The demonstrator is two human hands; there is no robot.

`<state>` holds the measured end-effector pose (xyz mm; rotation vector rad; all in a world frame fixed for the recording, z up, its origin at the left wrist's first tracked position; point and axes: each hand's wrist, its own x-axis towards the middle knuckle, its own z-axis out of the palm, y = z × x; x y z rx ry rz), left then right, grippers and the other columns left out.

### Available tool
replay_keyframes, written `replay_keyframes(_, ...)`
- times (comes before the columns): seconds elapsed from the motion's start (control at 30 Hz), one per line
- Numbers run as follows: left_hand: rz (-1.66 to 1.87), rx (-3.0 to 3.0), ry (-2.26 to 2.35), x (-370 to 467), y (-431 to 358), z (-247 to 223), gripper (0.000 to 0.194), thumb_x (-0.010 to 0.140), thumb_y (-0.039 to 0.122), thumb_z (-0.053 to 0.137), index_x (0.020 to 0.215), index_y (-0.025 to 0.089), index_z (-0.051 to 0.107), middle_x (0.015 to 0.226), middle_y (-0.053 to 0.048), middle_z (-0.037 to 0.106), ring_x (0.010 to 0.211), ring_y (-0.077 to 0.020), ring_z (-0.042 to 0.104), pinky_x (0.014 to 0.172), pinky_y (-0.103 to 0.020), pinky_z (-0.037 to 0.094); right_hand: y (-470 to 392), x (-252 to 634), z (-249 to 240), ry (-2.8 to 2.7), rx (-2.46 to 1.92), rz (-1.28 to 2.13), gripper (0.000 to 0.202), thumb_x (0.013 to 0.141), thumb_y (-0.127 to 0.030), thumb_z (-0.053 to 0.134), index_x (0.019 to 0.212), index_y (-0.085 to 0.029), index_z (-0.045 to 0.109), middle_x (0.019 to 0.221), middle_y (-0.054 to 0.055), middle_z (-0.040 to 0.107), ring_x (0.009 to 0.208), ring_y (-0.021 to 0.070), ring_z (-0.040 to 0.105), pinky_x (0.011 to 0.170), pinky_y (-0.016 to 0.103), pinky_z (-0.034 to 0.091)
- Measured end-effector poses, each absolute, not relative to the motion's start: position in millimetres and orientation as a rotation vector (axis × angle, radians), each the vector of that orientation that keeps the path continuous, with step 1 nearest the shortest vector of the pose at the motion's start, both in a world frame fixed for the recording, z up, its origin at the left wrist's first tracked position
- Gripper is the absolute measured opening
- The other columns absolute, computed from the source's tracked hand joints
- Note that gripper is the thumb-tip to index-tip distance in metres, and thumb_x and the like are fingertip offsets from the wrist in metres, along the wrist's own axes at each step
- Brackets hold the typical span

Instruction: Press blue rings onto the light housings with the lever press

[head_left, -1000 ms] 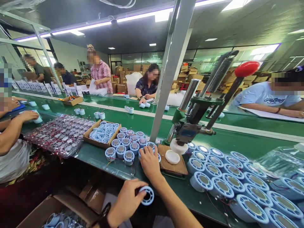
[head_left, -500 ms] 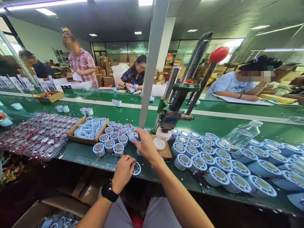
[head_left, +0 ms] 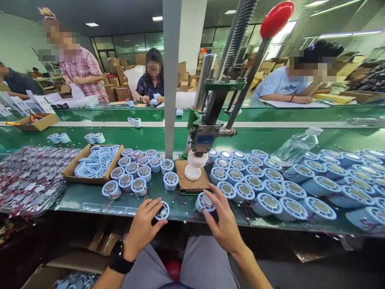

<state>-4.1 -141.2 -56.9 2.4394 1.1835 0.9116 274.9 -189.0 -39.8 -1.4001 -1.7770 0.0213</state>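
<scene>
My left hand [head_left: 146, 224], with a black watch on the wrist, is spread beside a blue ring [head_left: 163, 211] at the table's front edge, its fingers touching or just over it. Fingers apart, my right hand [head_left: 221, 218] is at the right side of a round blue part [head_left: 205, 202] with a metal disc on top; whether it touches is hard to tell. Behind them stands a hand press [head_left: 207, 136] with a red knob [head_left: 276, 19], its white head above a white round holder [head_left: 193, 172] on a brown board [head_left: 180, 185].
Rows of blue parts [head_left: 273, 188] fill the right, with a clear bottle [head_left: 296, 146] lying on them. At left are more blue parts [head_left: 125, 182], a box of blue rings [head_left: 69, 176] and stacked discs [head_left: 33, 172]. A grey post [head_left: 172, 80] rises behind; people sit and stand beyond.
My right hand has moved from the parts left of the press to the round part in front of it, and its fingers have opened. My left hand has spread. The view has shifted.
</scene>
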Motion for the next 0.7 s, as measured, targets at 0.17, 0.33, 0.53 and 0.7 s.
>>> replay_keyframes(0.17, 1.051, 2.076, 1.308, 4, -162, -38, 0.063, 0.089, 0.045, 0.065, 0.146, 0.028, 0.042, 0.133, -0.010, 0.063, 0.114, -0.0259, 0.066, 0.099, -0.040, 0.056, -189, 239, -60, -1.535, -1.417, 0.051, 0.045, 0.090, -0.022, 0.056, 0.134, -0.021, 0.048, 0.130, 0.013, 0.056, 0.121, 0.0251, 0.058, 0.100, 0.039, 0.053)
replay_keyframes(0.33, 0.974, 2.184, 1.188, 43, -161, -20, 0.083, 0.085, 0.032, 0.071, 0.154, 0.031, 0.024, 0.134, -0.009, 0.062, 0.120, -0.0268, 0.062, 0.104, -0.043, 0.052, -184, 209, -68, -1.499, -1.303, 0.330, 0.065, 0.077, -0.010, 0.053, 0.141, -0.020, 0.041, 0.133, 0.011, 0.058, 0.123, 0.0214, 0.059, 0.103, 0.034, 0.052)
replay_keyframes(0.53, 0.943, 2.193, 1.250, 70, -147, -21, 0.087, 0.078, 0.013, 0.069, 0.153, 0.031, 0.029, 0.128, -0.007, 0.064, 0.117, -0.0271, 0.062, 0.100, -0.043, 0.052, -177, 198, -80, -1.448, -1.255, 0.446, 0.076, 0.076, -0.009, 0.051, 0.149, -0.018, 0.031, 0.136, 0.012, 0.057, 0.123, 0.0201, 0.060, 0.103, 0.033, 0.052)
replay_keyframes(0.7, 0.956, 2.064, 1.295, 69, -149, -24, 0.087, 0.074, 0.010, 0.069, 0.150, 0.033, 0.032, 0.130, -0.004, 0.064, 0.123, -0.0254, 0.059, 0.103, -0.040, 0.050, -177, 198, -75, -1.447, -1.219, 0.486, 0.081, 0.077, -0.009, 0.050, 0.153, -0.020, 0.025, 0.132, 0.009, 0.061, 0.119, 0.0184, 0.062, 0.099, 0.030, 0.054)
